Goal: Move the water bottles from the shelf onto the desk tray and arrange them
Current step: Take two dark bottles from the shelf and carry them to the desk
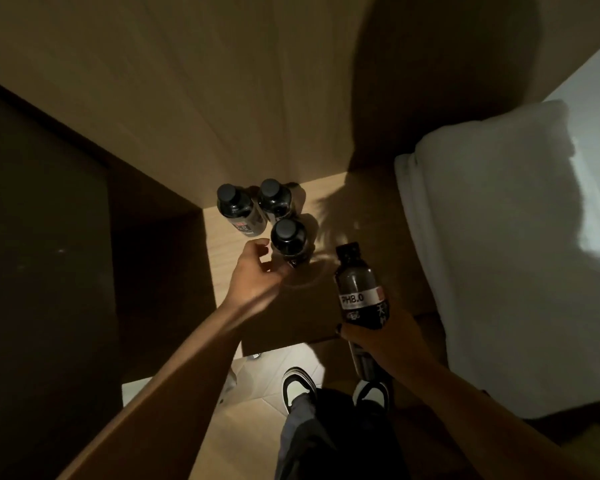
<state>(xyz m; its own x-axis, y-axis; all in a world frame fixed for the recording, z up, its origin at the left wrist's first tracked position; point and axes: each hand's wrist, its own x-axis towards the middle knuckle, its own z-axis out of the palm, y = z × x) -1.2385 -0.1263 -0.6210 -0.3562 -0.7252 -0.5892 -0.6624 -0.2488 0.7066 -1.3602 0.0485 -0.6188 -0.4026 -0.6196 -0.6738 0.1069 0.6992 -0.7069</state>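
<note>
Bottle (361, 289) is gripped upright in the right hand (378, 336). Left hand (253, 275), fingers loosely curled, is held against the nearest of three bottles (288, 239) standing on the shelf (222, 244); grasp cannot be confirmed.

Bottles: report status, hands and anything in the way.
Right hand grips one bottle, raised. Left hand reaching at the nearest bottle, fingers curled beside it. Two more bottles upright behind. Nothing blocking.

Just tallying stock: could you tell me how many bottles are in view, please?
4: back-left bottle, back-right bottle and front bottle standing on the wooden surface; held bottle in the right hand.
</note>
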